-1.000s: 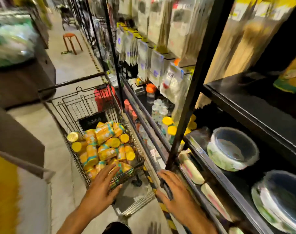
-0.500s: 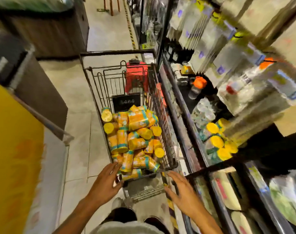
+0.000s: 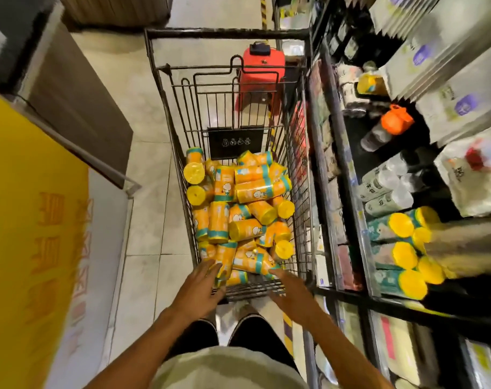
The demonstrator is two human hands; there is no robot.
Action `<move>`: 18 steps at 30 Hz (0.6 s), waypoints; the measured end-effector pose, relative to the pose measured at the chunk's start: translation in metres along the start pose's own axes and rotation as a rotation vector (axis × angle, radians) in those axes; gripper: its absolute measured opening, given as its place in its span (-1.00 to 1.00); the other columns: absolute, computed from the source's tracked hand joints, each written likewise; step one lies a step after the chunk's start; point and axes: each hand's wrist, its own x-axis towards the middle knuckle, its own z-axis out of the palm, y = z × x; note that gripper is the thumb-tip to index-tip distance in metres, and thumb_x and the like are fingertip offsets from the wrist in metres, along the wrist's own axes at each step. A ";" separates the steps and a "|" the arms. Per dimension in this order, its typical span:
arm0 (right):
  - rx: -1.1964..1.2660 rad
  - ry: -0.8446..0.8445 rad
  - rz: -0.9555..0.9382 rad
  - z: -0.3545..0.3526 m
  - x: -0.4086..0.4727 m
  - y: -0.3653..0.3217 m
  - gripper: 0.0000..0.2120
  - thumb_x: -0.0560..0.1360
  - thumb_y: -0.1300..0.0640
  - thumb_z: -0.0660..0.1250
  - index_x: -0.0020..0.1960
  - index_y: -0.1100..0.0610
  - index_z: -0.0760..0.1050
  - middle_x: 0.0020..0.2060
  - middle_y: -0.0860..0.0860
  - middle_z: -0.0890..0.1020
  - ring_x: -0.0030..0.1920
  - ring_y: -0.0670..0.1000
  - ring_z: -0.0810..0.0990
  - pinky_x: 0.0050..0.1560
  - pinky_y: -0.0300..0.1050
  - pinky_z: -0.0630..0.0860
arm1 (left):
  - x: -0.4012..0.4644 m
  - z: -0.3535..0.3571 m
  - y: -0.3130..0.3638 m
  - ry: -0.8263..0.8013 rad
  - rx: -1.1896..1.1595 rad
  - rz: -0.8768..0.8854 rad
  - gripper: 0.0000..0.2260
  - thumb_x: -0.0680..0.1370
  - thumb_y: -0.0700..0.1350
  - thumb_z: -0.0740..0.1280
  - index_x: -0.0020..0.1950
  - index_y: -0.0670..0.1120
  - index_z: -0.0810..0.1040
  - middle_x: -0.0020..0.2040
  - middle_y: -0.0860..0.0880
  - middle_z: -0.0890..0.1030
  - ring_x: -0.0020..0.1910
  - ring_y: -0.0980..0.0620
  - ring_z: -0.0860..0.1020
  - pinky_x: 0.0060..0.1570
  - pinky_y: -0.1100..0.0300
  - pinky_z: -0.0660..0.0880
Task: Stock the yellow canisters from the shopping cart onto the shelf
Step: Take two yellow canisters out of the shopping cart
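Note:
A black wire shopping cart stands in front of me, holding a heap of several yellow canisters with teal bands and yellow lids. My left hand reaches over the cart's near edge with straight fingers touching the nearest canisters. My right hand stretches toward the same near end, fingers extended, fingertips at a canister, holding nothing. On the shelf to the right, several yellow-lidded canisters lie stacked with lids facing out.
A red stool stands beyond the cart. White bottles, an orange-capped bottle and hanging packets fill the shelving on the right. A yellow sign panel and brown counter line the left. My shoes are below.
The view swung down over the cart. My right hand left the shelf edge and moved left into the cart's near end. My left hand reached further onto the canisters.

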 end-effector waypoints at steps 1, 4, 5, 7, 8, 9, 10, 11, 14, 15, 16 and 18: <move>-0.005 -0.036 0.035 -0.006 0.010 -0.004 -0.24 0.46 -0.38 0.21 0.43 0.16 0.39 0.33 0.16 0.50 0.36 0.18 0.46 0.39 0.09 0.39 | 0.006 0.003 0.002 -0.008 -0.013 -0.034 -0.17 0.40 0.36 -0.08 0.58 -0.05 0.21 0.60 -0.10 0.16 0.57 -0.11 0.14 0.50 0.08 0.15; -0.044 -0.160 0.032 -0.023 0.045 -0.006 -0.43 0.56 0.06 0.36 0.50 0.18 0.29 0.39 0.11 0.43 0.40 0.12 0.41 0.38 -0.08 0.31 | 0.023 0.009 0.009 -0.030 -0.035 -0.131 -0.30 0.52 0.27 0.07 0.59 -0.04 0.18 0.60 -0.10 0.16 0.57 -0.11 0.14 0.52 0.09 0.15; -0.055 -0.191 0.030 -0.023 0.060 0.000 -0.42 0.56 0.12 0.39 0.51 0.16 0.28 0.40 0.11 0.44 0.38 0.13 0.42 0.32 -0.09 0.34 | 0.029 0.013 0.011 -0.041 -0.040 -0.163 -0.35 0.56 0.20 0.14 0.60 -0.04 0.16 0.60 -0.09 0.14 0.57 -0.10 0.12 0.52 0.09 0.13; -0.082 -0.213 0.041 -0.021 0.089 0.008 -0.42 0.52 0.13 0.42 0.48 0.17 0.32 0.38 0.13 0.46 0.34 0.16 0.47 0.23 -0.12 0.39 | 0.045 0.023 0.011 -0.043 -0.066 -0.219 -0.39 0.61 0.09 0.21 0.60 -0.07 0.13 0.61 -0.10 0.13 0.58 -0.10 0.10 0.51 0.12 0.12; -0.092 -0.216 0.018 -0.013 0.103 0.022 -0.43 0.51 0.11 0.42 0.46 0.19 0.34 0.39 0.15 0.46 0.34 0.19 0.47 0.22 -0.11 0.41 | 0.052 0.029 0.011 -0.041 -0.079 -0.248 -0.39 0.61 0.07 0.22 0.60 -0.07 0.13 0.60 -0.10 0.13 0.57 -0.10 0.11 0.50 0.12 0.13; -0.118 -0.237 0.018 -0.007 0.115 0.028 -0.43 0.50 0.09 0.42 0.45 0.20 0.35 0.39 0.16 0.46 0.36 0.22 0.46 0.24 -0.07 0.42 | 0.057 0.033 0.011 -0.039 -0.091 -0.277 -0.39 0.60 0.05 0.22 0.60 -0.08 0.13 0.60 -0.11 0.15 0.57 -0.11 0.13 0.49 0.13 0.14; -0.173 -0.257 -0.028 -0.002 0.126 0.032 -0.42 0.51 0.09 0.42 0.46 0.19 0.35 0.41 0.16 0.44 0.38 0.23 0.44 0.28 -0.04 0.42 | 0.064 0.039 0.010 -0.035 -0.108 -0.308 -0.40 0.59 0.04 0.23 0.59 -0.08 0.15 0.60 -0.12 0.16 0.56 -0.12 0.15 0.49 0.13 0.15; -0.192 -0.251 -0.027 0.006 0.137 0.039 -0.43 0.52 0.09 0.41 0.47 0.15 0.34 0.42 0.14 0.44 0.39 0.21 0.43 0.30 -0.05 0.41 | 0.071 0.045 0.008 -0.026 -0.127 -0.337 -0.41 0.59 0.03 0.24 0.59 -0.07 0.17 0.59 -0.13 0.17 0.56 -0.13 0.17 0.48 0.13 0.17; -0.287 -0.186 -0.006 0.035 0.165 0.055 -0.52 0.57 0.01 0.31 0.44 0.15 0.40 0.36 0.19 0.48 0.34 0.24 0.45 0.31 0.03 0.43 | 0.087 0.063 0.001 -0.032 -0.158 -0.390 -0.43 0.60 0.00 0.28 0.58 -0.05 0.20 0.59 -0.12 0.17 0.55 -0.11 0.19 0.46 0.12 0.21; -0.218 -0.215 0.034 0.047 0.172 0.058 -0.43 0.52 -0.03 0.34 0.44 0.21 0.39 0.37 0.25 0.45 0.37 0.30 0.39 0.34 0.12 0.40 | 0.091 0.069 -0.003 -0.047 -0.164 -0.395 -0.43 0.60 -0.02 0.29 0.58 -0.04 0.19 0.59 -0.10 0.16 0.55 -0.10 0.18 0.44 0.11 0.25; -0.216 -0.234 0.032 0.060 0.180 0.061 -0.33 0.47 -0.06 0.39 0.47 0.24 0.34 0.41 0.27 0.39 0.42 0.31 0.32 0.39 0.17 0.34 | 0.094 0.074 -0.007 -0.075 -0.161 -0.398 -0.43 0.60 -0.03 0.29 0.58 -0.02 0.18 0.59 -0.09 0.13 0.55 -0.10 0.17 0.42 0.08 0.31; -0.288 -0.314 0.042 0.076 0.191 0.060 -0.20 0.47 -0.08 0.42 0.55 0.20 0.16 0.50 0.20 0.24 0.52 0.25 0.17 0.48 0.11 0.16 | 0.098 0.080 -0.015 -0.125 -0.123 -0.368 -0.41 0.59 0.00 0.28 0.59 0.02 0.14 0.60 -0.08 0.05 0.55 -0.13 0.18 0.38 0.01 0.38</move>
